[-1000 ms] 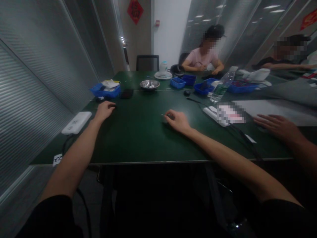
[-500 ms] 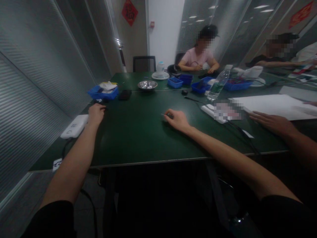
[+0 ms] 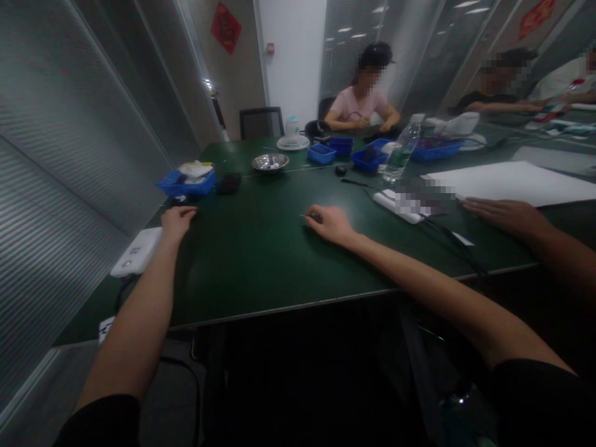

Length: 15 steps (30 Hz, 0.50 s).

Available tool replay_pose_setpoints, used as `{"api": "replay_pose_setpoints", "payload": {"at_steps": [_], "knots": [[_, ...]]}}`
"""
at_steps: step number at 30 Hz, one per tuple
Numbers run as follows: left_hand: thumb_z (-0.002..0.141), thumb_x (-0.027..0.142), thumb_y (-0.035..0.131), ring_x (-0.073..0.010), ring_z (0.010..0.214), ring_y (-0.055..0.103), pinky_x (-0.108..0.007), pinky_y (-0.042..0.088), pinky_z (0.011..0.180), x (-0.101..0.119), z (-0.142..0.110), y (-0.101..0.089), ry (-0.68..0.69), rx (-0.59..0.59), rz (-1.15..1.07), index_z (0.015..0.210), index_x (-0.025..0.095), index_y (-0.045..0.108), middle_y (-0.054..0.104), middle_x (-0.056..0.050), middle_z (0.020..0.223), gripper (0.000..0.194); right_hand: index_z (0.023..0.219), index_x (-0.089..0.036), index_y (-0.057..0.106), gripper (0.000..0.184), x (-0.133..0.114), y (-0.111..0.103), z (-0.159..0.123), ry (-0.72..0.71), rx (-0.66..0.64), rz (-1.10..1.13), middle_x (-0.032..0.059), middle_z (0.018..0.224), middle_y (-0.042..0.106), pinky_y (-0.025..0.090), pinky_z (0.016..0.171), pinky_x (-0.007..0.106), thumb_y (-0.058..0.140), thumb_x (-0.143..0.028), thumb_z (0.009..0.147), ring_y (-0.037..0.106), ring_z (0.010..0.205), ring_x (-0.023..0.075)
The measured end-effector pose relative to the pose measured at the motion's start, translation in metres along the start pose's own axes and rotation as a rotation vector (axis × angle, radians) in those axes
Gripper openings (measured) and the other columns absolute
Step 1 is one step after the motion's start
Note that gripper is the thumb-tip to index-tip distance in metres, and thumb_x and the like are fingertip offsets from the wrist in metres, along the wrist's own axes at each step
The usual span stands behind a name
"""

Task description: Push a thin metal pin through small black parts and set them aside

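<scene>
My left hand [image 3: 177, 221] rests on the green table [image 3: 261, 261] near its left edge, fingers curled, beside a white flat device [image 3: 136, 251] and just in front of a blue bin [image 3: 186, 182]. What its fingers touch is too dark to make out. My right hand [image 3: 330, 222] lies at the table's middle with the fingers pinched on a thin metal tool [image 3: 308, 216], whose tip points left.
Another person's hand [image 3: 500, 214] lies flat at the right by a white sheet [image 3: 507, 183]. A water bottle [image 3: 401, 151], metal bowl [image 3: 269, 162], small fan [image 3: 292, 135], black cable [image 3: 447, 233] and more blue bins [image 3: 367, 158] stand farther back, where seated people work.
My left hand has moved left and slightly toward the blue bin, from the table's inner part to near the white device. The right hand stays in place; the view has tilted.
</scene>
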<state>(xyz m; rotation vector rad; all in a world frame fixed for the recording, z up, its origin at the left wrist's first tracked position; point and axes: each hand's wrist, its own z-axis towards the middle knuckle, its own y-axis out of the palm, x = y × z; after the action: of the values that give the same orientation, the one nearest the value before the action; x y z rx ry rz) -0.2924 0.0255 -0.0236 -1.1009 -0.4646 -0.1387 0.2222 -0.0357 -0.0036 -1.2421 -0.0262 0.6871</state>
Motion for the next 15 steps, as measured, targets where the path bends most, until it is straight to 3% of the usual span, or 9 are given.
{"api": "replay_pose_setpoints", "payload": {"at_steps": [15], "knots": [[0.085,0.044,0.07,-0.0279,0.096,0.072,-0.037,0.055,0.092,0.011,-0.001,0.003,-0.057,-0.029,-0.09,0.104,0.019,0.079,0.08,-0.009,0.103,0.032,0.114,-0.024,0.071,0.026,-0.002,-0.002,-0.001,0.007,-0.019,-0.018,0.0054,0.093,0.077,0.043,0.066,0.029,0.059,-0.043,0.102,0.068,0.079,0.0209]]}}
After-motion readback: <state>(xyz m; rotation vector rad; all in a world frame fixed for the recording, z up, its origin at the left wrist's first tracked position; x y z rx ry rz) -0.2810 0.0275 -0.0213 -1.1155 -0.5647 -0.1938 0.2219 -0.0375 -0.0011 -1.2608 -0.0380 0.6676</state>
